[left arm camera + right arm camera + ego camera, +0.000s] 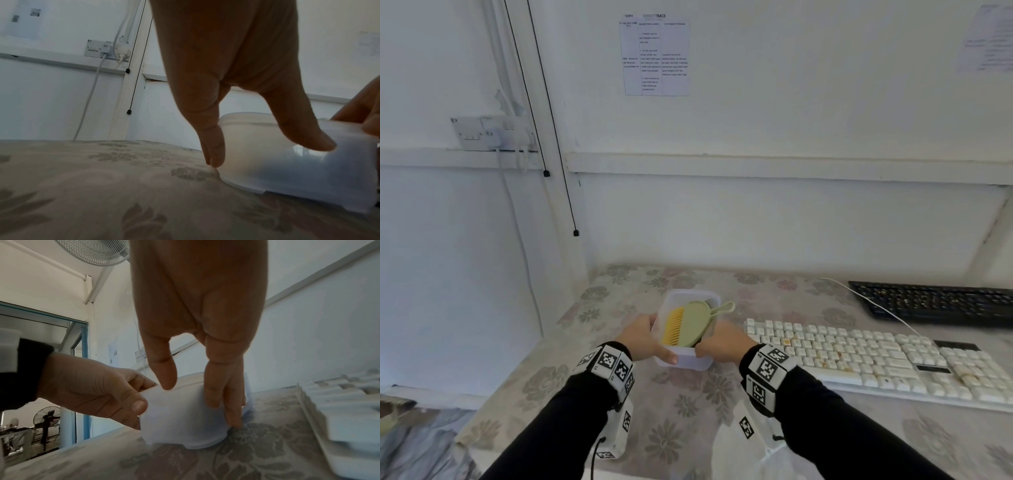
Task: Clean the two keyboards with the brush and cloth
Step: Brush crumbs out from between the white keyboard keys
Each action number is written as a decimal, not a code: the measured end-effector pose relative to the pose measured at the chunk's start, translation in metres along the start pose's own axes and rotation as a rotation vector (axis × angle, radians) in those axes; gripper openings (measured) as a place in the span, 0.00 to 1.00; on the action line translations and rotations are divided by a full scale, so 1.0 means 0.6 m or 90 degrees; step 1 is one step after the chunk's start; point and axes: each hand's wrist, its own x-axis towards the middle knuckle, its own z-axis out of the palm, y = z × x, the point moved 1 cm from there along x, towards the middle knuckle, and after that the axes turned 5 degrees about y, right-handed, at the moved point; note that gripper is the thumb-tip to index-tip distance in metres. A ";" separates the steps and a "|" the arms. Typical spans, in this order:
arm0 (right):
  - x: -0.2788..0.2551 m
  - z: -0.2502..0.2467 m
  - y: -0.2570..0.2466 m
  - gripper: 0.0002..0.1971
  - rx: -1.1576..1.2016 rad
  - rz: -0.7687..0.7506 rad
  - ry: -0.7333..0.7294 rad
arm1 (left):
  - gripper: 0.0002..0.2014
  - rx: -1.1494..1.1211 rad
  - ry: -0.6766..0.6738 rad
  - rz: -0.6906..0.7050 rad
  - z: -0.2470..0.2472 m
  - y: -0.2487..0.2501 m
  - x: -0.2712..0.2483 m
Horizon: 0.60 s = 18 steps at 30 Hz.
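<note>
A translucent plastic container (681, 361) (287, 170) (176, 418) stands on the flowered tablecloth. In it lie a brush with yellow bristles (674, 327) and a green dustpan (695, 322) whose handle sticks out to the right. My left hand (652, 341) (267, 152) (92, 386) grips its left near corner, thumb on the front wall. My right hand (717, 342) (200, 402) grips the right near corner, fingers down the side. A dirty white keyboard (859, 359) (339, 402) lies just right of the container. A black keyboard (935, 303) lies behind it at the far right. No cloth is in sight.
A white cable (876, 305) runs across the table between the two keyboards. The table (688, 428) ends at its left edge close to the container and stands against the wall. Wall sockets (493, 133) with hanging cords are at the upper left.
</note>
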 end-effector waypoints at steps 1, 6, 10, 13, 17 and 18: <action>-0.001 0.001 0.003 0.06 0.003 0.000 0.002 | 0.25 -0.002 0.004 -0.005 0.003 0.001 -0.004; -0.005 0.008 0.010 0.02 -0.015 -0.020 0.002 | 0.43 -0.007 0.013 -0.054 0.012 -0.008 -0.012; 0.012 0.011 0.016 0.10 0.014 -0.015 0.012 | 0.51 -0.022 0.008 -0.065 0.010 -0.012 -0.005; 0.028 0.015 0.020 0.14 0.021 -0.009 0.027 | 0.50 -0.021 0.010 -0.058 0.007 -0.007 -0.002; 0.046 0.018 0.016 0.16 -0.002 0.002 0.044 | 0.49 -0.023 0.008 -0.057 0.004 -0.009 0.011; 0.050 0.017 0.015 0.16 0.000 0.010 0.048 | 0.49 -0.028 0.008 -0.061 0.003 -0.010 0.015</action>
